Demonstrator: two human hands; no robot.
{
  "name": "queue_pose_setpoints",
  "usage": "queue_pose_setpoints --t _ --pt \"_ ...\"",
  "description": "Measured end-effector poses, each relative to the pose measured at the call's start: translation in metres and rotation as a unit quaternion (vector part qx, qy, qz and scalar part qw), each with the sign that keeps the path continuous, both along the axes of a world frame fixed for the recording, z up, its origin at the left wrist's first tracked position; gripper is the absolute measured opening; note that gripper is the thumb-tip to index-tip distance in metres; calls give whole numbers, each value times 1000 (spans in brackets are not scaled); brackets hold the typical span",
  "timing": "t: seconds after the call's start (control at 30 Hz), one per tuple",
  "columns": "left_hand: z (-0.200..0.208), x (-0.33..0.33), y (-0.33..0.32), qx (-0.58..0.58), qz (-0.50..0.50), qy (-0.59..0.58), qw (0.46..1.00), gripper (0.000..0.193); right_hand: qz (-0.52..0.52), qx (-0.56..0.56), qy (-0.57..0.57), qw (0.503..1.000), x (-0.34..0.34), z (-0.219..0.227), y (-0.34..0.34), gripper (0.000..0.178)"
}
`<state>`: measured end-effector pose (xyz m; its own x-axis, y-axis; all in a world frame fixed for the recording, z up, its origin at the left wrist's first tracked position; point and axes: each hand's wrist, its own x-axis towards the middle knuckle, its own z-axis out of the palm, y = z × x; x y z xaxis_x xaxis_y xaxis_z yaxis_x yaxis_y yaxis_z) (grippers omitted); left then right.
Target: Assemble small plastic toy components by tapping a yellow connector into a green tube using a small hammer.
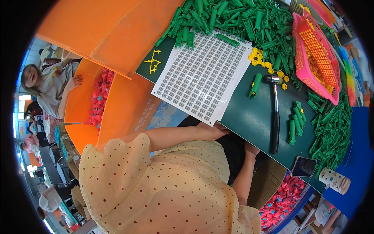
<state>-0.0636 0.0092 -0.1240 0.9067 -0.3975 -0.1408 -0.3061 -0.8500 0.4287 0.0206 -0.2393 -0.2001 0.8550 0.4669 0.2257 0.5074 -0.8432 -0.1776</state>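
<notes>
1. Two hands, near: one left hand [212,131], one right hand [252,149].
2. One white printed sheet [202,72] showing.
3. One hammer [276,119], right of it.
4. One phone [304,167] and one dotted cup [334,181], near right.
5. About a dozen loose yellow caps [254,62].
6. One separate green part [255,85] left of the hammer; three or four clustered green parts [291,132] right.
7. Heaped green parts [331,126], far and right: uncountable.

Flat white sheet [202,74]: grey grid pattern. Long green plastic pieces [329,132]. Round yellow plastic caps [254,62]. Perforated pink plastic basket [302,66]. Cream fabric blouse [167,187]: brown dots.
</notes>
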Motion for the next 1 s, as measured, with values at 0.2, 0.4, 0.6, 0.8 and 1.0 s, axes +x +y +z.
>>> queue_pose_setpoints --t 0.2,0.4,0.6,0.8,1.0 --pt "-8 6 -5 -123 93 118 981 43 -16 24 34 999 -1 1 0 27" --pt "-33 3 -7 -418 147 82 893 43 -8 14 32 999 0 -1 0 28" --pt "6 8 -7 -179 162 83 967 44 -12 -26 -2 1000 -1 -10 -4 28" --pt "16 11 -9 -186 215 161 945 50 -19 40 8 999 -3 -11 -5 26" --pt "12 10 -10 -149 184 -12 972 35 5 49 43 998 -6 -4 -10 25"
